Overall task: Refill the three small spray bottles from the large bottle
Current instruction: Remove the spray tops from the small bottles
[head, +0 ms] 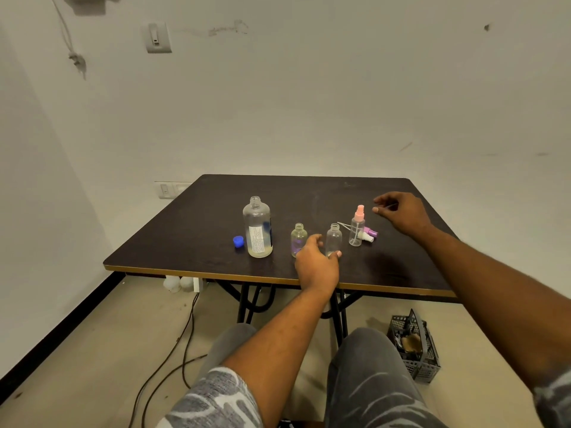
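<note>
The table (191, 230) carries everything. The large bottle (257, 228) stands upright toward its left side, neck open, with what looks like only a low pool of liquid in the bottom.

My left hand (316, 262) is just right of the large bottle, fingers loosely spread and gripping nothing. My right hand (401, 213) is well to the right of the large bottle and farther back, fingers curled. A thin pale line shows at the fingertips, but I cannot tell whether I am pinching anything.

Three small bottles stand in a row to the right of the large bottle. The first small bottle (298, 239) and the second small bottle (333, 239) are open and look nearly empty; my left thumb sits at the second one's foot. The third small bottle (356, 233), farthest from the large bottle, wears its pink spray top, and I cannot read its level.

Two loose spray tops (370, 234) lie beside the third. The blue cap (238, 241) lies just left of the large bottle.

I judge the opening nearly done and the pouring and closing left.
</note>
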